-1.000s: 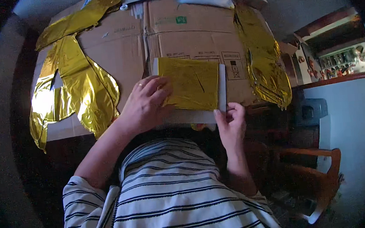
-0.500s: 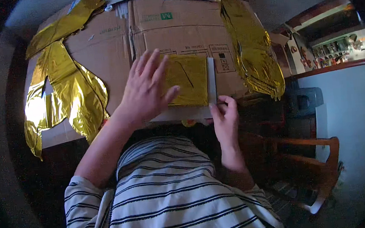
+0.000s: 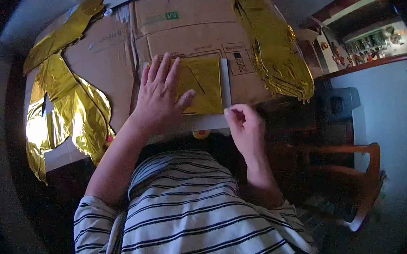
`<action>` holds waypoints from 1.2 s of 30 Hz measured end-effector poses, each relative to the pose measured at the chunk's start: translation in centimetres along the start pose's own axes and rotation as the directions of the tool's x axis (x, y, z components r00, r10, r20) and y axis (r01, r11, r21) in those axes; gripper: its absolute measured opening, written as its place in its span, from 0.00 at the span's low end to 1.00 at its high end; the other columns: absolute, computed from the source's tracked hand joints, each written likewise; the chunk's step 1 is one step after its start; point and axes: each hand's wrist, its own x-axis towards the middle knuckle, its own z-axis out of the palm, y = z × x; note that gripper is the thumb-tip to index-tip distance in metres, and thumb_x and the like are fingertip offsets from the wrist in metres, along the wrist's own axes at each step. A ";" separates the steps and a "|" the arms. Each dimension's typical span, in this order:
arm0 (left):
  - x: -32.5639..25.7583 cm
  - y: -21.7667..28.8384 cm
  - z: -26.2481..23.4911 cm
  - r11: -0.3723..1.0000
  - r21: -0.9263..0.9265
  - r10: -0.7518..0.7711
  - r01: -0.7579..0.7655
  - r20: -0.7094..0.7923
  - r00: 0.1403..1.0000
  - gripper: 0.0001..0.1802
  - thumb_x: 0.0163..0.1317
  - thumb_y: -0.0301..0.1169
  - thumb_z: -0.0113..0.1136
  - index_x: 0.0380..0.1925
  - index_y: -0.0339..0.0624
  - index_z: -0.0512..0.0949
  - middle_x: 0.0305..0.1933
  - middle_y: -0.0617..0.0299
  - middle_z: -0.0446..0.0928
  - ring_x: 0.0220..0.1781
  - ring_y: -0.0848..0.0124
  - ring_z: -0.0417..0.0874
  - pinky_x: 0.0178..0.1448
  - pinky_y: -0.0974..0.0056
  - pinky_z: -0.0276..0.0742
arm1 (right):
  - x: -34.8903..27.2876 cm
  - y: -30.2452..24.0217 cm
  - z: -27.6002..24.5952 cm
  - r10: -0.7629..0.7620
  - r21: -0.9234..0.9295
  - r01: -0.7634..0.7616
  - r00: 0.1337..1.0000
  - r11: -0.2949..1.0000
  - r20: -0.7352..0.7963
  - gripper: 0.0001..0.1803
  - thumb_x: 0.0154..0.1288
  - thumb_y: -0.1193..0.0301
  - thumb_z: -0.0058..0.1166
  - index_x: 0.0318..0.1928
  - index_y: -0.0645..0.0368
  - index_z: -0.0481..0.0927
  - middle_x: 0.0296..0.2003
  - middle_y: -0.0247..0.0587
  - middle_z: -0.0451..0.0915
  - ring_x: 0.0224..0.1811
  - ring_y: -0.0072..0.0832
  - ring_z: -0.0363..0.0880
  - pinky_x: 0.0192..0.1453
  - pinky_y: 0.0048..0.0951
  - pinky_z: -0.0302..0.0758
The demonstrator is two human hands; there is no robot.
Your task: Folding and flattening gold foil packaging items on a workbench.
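Observation:
A square of shiny gold film (image 3: 209, 95) with a dark slanted line on it lies over a pale flat board (image 3: 226, 84), whose border shows at the right and near sides. My left hand (image 3: 159, 92) lies across the film's left part, palm down, fingers stretched out and thumb apart. My right hand (image 3: 248, 125) is curled at the near right corner, its thumb and forefinger pinched together there. Whatever sits between those fingertips is too small to make out.
Flattened cardboard (image 3: 186, 36) spreads beneath the board. A large crumpled gold foil piece (image 3: 72, 97) lies at left, and layered gold foil sheets (image 3: 273, 43) at right. A wooden chair (image 3: 348, 177) stands to the right, near a blue-grey wall (image 3: 391, 110).
My left hand has settled flatter onto the gold film, its fingers closer to one another. The thumb and forefinger of my right hand have come together at the corner.

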 end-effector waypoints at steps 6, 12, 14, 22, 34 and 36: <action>0.1 0.1 0.2 1.000 0.003 -0.016 0.015 0.005 1.000 0.43 0.68 0.59 0.49 0.72 0.37 0.60 0.76 0.40 0.56 0.79 0.44 0.51 0.80 0.43 0.41 | 1.2 0.7 0.9 -0.279 -0.246 0.247 0.955 0.937 -0.102 0.09 0.61 0.69 0.67 0.33 0.62 0.83 0.27 0.40 0.77 0.29 0.33 0.80 0.35 0.34 0.75; -0.2 -0.1 0.6 1.000 0.003 -0.003 0.003 -0.011 1.000 0.42 0.69 0.58 0.49 0.72 0.37 0.60 0.76 0.41 0.55 0.80 0.44 0.50 0.81 0.43 0.40 | 1.3 0.1 1.5 -0.270 -0.273 0.234 0.957 0.933 -0.104 0.07 0.59 0.71 0.66 0.31 0.62 0.82 0.28 0.43 0.78 0.32 0.39 0.81 0.38 0.36 0.76; -0.2 -0.2 0.7 1.000 0.014 0.003 -0.003 -0.015 1.000 0.42 0.69 0.58 0.48 0.72 0.37 0.60 0.76 0.41 0.55 0.80 0.44 0.50 0.81 0.43 0.40 | 1.4 0.1 1.4 -0.280 -0.302 0.240 0.955 0.923 -0.095 0.07 0.60 0.72 0.65 0.31 0.62 0.82 0.28 0.43 0.78 0.32 0.39 0.81 0.38 0.37 0.76; -0.3 -0.1 0.5 1.000 -0.009 -0.014 0.014 -0.020 1.000 0.42 0.69 0.57 0.50 0.72 0.38 0.60 0.76 0.41 0.55 0.80 0.45 0.50 0.80 0.42 0.41 | 1.4 -0.7 1.3 -0.272 -0.232 0.241 0.956 0.942 -0.113 0.06 0.62 0.72 0.63 0.36 0.62 0.84 0.31 0.42 0.79 0.34 0.39 0.80 0.40 0.37 0.75; 0.0 -0.3 0.3 0.997 -0.067 -0.033 0.030 -0.043 0.999 0.41 0.69 0.56 0.50 0.72 0.38 0.60 0.76 0.40 0.55 0.79 0.44 0.51 0.81 0.44 0.43 | 1.9 0.2 -0.3 -0.420 -0.295 0.377 0.902 0.878 -0.098 0.10 0.65 0.72 0.60 0.46 0.61 0.85 0.46 0.44 0.81 0.49 0.39 0.80 0.58 0.37 0.73; 0.0 -0.5 0.2 0.996 -0.084 -0.039 0.035 -0.048 0.998 0.40 0.69 0.54 0.52 0.71 0.38 0.61 0.76 0.40 0.56 0.79 0.44 0.51 0.81 0.45 0.44 | 2.3 0.6 -0.7 -0.416 -0.272 0.375 0.902 0.886 -0.111 0.10 0.66 0.72 0.60 0.46 0.62 0.85 0.46 0.45 0.82 0.48 0.39 0.80 0.56 0.37 0.75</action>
